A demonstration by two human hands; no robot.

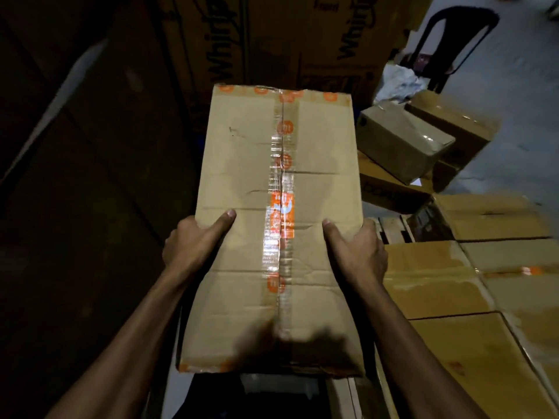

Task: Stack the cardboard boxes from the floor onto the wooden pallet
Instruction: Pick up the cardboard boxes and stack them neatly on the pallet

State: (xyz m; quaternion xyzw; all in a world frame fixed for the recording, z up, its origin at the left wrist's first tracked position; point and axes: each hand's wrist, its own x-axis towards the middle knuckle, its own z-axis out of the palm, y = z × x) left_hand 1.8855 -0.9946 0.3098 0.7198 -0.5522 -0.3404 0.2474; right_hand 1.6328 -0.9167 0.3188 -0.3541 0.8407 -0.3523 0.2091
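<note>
A person holds a long, flat cardboard box (242, 237) in front of their body, seen from above through a head camera. The box's long axis runs straight away from the person, its near end close to the body and its far end pointing toward a wall of tall dark cartons (272, 34) printed with large black lettering that appears to read "Whirlpool", turned sideways. A strip of clear tape (281, 207) runs down the box's centre seam, printed with round orange logos and one orange rectangle; the small white marks inside them are too blurred to read. The left hand (193, 246) grips the left edge, thumb lying flat on the top face and fingers wrapped out of sight beneath. The right hand (357, 252) grips the right edge the same way. To the right, lower down, lie flat rows of stacked brown boxes (453, 282), with wooden slats (390, 231) just visible beside them. Farther off, two loose boxes (405, 140) sit on the pale floor (514, 86) near a dark plastic chair (453, 40).
</note>
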